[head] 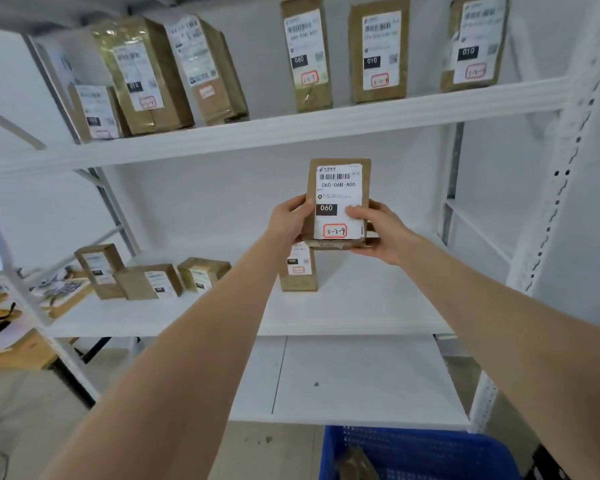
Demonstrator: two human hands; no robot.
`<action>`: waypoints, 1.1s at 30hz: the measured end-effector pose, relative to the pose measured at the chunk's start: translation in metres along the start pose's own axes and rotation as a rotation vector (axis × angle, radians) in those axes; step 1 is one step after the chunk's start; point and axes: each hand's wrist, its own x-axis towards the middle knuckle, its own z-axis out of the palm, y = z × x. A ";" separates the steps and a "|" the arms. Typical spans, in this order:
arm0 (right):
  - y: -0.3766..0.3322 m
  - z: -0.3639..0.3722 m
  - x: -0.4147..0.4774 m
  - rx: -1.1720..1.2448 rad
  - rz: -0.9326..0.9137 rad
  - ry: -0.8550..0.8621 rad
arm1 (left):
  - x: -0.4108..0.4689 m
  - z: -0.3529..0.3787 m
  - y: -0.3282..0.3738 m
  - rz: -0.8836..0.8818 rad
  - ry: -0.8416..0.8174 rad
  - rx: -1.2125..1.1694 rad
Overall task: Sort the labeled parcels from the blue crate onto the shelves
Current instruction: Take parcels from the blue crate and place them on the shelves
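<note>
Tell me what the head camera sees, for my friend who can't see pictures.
A left hand and a right hand hold a brown parcel upright; its label reads 060, with 3-2-9 handwritten in a red box. Other labeled parcels stand on the top shelf and middle shelf, and a blue crate sits below.

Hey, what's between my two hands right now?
In the head view, a brown parcel labeled 060, gripped by the left hand and the right hand.

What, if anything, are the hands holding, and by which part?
The labeled parcel, upright, held by both hands: left hand on its lower left edge, right hand on its lower right edge.
</note>
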 end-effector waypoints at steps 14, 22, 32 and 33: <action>-0.033 0.103 0.022 0.023 -0.127 0.066 | 0.042 -0.098 0.052 0.078 -0.020 0.029; -0.071 0.125 0.010 0.031 -0.245 0.125 | 0.042 -0.112 0.093 0.191 -0.098 0.025; -0.116 0.126 -0.011 -0.020 -0.375 0.215 | 0.045 -0.102 0.138 0.312 -0.147 -0.017; -0.120 0.124 -0.012 -0.023 -0.385 0.227 | 0.045 -0.098 0.141 0.321 -0.149 -0.021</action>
